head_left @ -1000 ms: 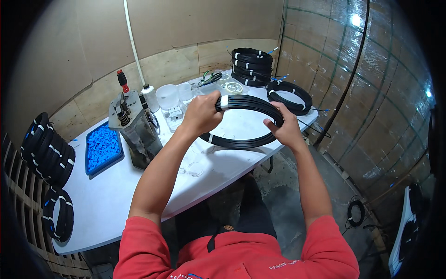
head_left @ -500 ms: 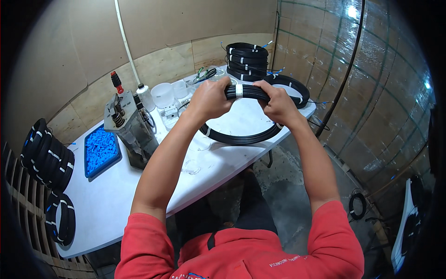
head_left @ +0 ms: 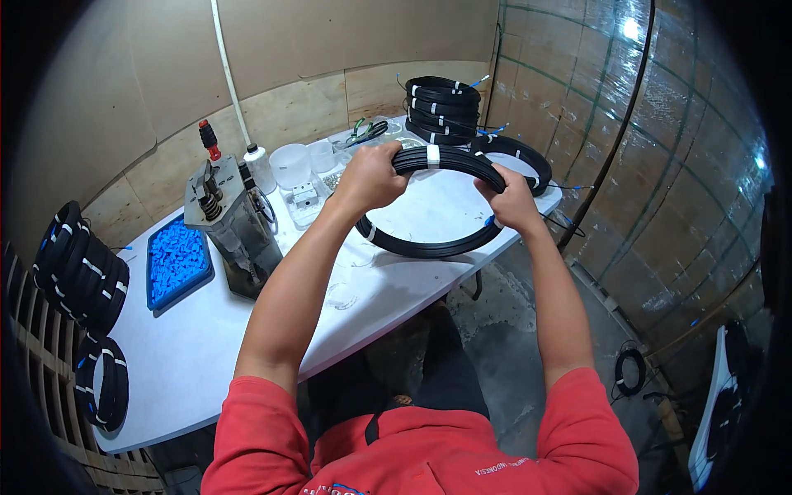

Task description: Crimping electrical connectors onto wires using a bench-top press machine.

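Note:
Both my hands hold a coil of black cable [head_left: 421, 246] over the right part of the white table. White tape bands wrap it, one at its far side between my hands. My left hand [head_left: 375, 176] is closed round the far left of the ring, its fingertips hidden behind the cable. On the right side, my right hand [head_left: 513, 200] grips the ring with the thumb on the inside. A small blue piece shows on the coil just below that hand. The coil's near side hangs lower, close to the table's front edge.
A stack of black cable coils [head_left: 443, 111] stands at the back, with another coil [head_left: 536, 161] beside it. Left are a metal hand press [head_left: 235, 223], a blue tray [head_left: 183, 295] of small blue parts, and more coils [head_left: 82, 272]. Plastic tubs [head_left: 290, 167] and a bottle [head_left: 259, 171] sit behind.
My right hand has slid right and down along the coil, away from the taped band. My left hand keeps its grip. The view has shifted slightly.

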Demonstrator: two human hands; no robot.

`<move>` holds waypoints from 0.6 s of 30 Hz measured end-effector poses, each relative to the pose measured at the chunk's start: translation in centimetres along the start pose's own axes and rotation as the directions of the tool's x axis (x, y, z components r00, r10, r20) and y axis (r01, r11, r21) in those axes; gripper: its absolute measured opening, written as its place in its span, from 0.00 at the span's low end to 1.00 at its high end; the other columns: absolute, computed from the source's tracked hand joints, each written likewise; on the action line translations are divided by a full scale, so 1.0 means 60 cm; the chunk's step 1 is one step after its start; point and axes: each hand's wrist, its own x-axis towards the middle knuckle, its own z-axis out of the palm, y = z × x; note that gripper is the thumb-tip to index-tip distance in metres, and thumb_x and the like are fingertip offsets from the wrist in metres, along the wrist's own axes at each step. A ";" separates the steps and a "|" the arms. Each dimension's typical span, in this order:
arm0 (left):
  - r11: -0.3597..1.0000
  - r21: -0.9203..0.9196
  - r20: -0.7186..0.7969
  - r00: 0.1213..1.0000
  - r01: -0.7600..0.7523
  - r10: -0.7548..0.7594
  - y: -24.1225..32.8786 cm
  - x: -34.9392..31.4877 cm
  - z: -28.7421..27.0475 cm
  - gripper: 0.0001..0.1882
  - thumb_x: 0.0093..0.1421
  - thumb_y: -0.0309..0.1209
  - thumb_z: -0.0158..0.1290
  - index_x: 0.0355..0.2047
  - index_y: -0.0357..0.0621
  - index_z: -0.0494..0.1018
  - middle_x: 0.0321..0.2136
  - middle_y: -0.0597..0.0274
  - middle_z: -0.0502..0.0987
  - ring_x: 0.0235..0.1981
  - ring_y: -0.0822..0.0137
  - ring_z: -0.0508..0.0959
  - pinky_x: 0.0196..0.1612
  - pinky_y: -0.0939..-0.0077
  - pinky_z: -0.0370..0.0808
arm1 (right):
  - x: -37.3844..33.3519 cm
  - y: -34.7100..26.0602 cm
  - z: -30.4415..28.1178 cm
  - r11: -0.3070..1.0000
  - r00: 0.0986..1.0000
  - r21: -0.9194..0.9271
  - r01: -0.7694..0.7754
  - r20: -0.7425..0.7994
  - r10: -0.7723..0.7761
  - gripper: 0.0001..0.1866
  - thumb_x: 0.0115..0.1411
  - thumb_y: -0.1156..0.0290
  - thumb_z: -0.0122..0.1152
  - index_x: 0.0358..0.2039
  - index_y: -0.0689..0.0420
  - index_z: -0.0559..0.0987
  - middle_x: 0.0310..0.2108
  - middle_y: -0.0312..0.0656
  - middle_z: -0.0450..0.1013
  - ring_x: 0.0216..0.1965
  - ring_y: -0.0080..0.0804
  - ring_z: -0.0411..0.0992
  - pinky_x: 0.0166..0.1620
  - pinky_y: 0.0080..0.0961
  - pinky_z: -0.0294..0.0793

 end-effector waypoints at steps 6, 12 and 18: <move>0.999 0.014 0.020 0.999 0.030 -0.030 0.002 0.003 -0.004 0.12 0.57 0.32 0.63 0.33 0.35 0.76 0.23 0.44 0.80 0.24 0.48 0.80 0.32 0.59 0.76 | 0.000 0.000 0.009 0.996 0.998 0.075 0.042 -0.039 -0.039 0.05 0.59 0.77 0.68 0.33 0.63 0.79 0.24 0.43 0.73 0.26 0.28 0.68 0.34 0.28 0.70; 0.999 -0.053 0.024 1.000 -0.004 0.005 0.001 0.002 0.001 0.11 0.57 0.34 0.63 0.32 0.38 0.77 0.26 0.43 0.81 0.31 0.41 0.81 0.37 0.53 0.78 | -0.011 0.033 0.023 0.966 0.986 0.241 0.093 -0.154 -0.056 0.11 0.62 0.72 0.70 0.40 0.60 0.77 0.28 0.35 0.76 0.27 0.20 0.69 0.34 0.20 0.70; 0.995 -0.063 -0.148 0.987 -0.079 0.069 -0.071 -0.020 0.032 0.14 0.61 0.35 0.62 0.39 0.39 0.73 0.27 0.42 0.80 0.30 0.40 0.81 0.34 0.55 0.76 | -0.060 0.099 0.078 0.837 0.966 0.544 -0.060 -0.181 0.187 0.17 0.67 0.58 0.67 0.41 0.58 0.74 0.22 0.33 0.70 0.19 0.20 0.69 0.24 0.22 0.73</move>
